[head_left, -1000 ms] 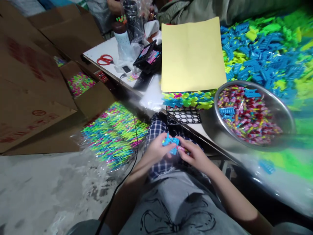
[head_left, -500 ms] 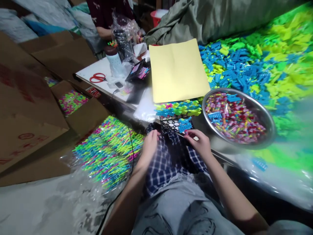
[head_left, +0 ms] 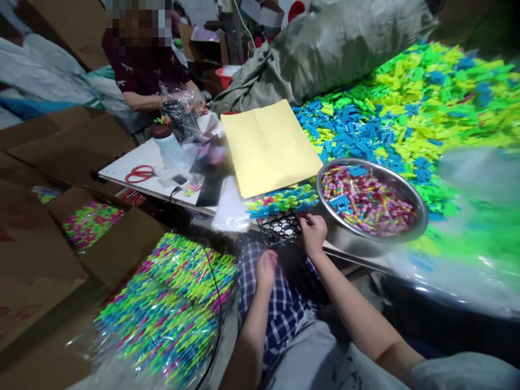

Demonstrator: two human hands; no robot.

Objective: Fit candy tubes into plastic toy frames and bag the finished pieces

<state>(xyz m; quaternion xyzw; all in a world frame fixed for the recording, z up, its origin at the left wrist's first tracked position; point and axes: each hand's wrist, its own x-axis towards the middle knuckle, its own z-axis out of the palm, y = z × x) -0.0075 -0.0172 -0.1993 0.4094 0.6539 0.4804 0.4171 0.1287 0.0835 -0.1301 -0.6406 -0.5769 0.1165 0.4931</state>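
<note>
My right hand (head_left: 312, 233) reaches to the near edge of a black grid tray (head_left: 280, 227), its fingers bent together at the tray; what they pinch is hidden. A row of blue, green and yellow plastic pieces (head_left: 280, 197) stands on the tray's far side. My left hand (head_left: 266, 268) rests on the plaid cloth (head_left: 280, 309) over my lap, fingers curled, with nothing visible in it. A steel bowl (head_left: 423, 216) full of small wrapped coloured pieces sits just right of my right hand.
A yellow sheet (head_left: 268, 146) lies behind the tray. Heaped blue and green plastic pieces (head_left: 406, 119) cover the table's right side. Red scissors (head_left: 138, 174) and a bottle (head_left: 166, 143) sit far left. Another person (head_left: 142, 70) sits beyond. Bagged pieces (head_left: 170, 309) and cardboard boxes (head_left: 122, 244) fill the floor.
Both hands held a blue piece in my lap. The right hand carried it up to the grid tray and stays there; the left hand dropped back onto the lap. The view tilted upward.
</note>
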